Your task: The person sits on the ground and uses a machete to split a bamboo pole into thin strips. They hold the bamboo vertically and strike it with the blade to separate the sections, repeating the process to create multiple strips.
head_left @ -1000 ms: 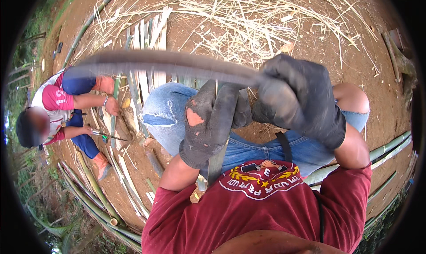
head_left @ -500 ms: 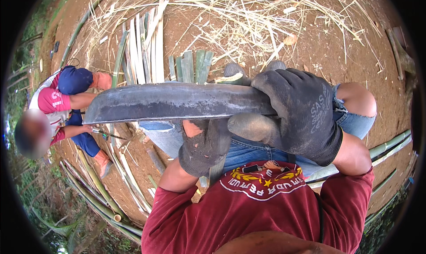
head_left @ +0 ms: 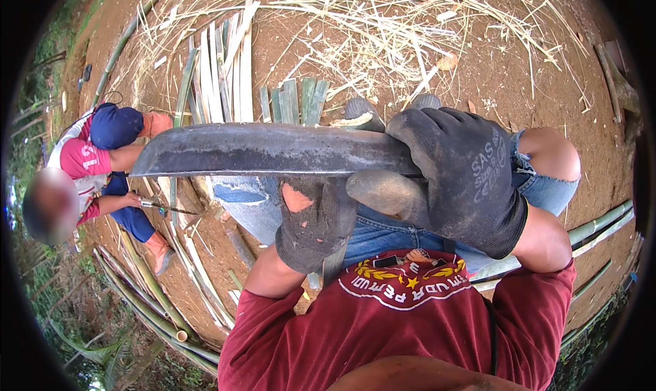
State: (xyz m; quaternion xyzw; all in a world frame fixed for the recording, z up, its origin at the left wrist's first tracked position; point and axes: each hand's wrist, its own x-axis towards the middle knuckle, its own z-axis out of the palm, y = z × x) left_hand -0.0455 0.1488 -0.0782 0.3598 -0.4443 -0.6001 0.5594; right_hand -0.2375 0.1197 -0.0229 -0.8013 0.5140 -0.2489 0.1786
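Note:
A broad, dark machete (head_left: 273, 148) lies across the view, its blade pointing left. My right hand (head_left: 471, 172), in a black work glove, is wrapped round its handle end, thumb along the near side. Below the blade is my left hand (head_left: 316, 220), in a worn black glove with a torn patch. The blade covers its fingers, so its grip does not show. A narrow greenish strip (head_left: 333, 264) shows beside the left wrist. Beyond the blade, a bamboo piece (head_left: 359, 121) with a pale cut face sits near my feet.
Split bamboo slats (head_left: 229, 70) and short green strips (head_left: 297, 100) lie ahead. Pale shavings (head_left: 396, 29) litter the brown soil. At left a crouching person (head_left: 102, 158) holds a bladed tool (head_left: 164, 205). Bamboo poles (head_left: 154, 288) lie at lower left, others (head_left: 601, 223) at right.
The machete blade has risen slightly in the view, away from my body, and its tilt has changed a little. My right hand keeps its grip; my left hand stays below the blade.

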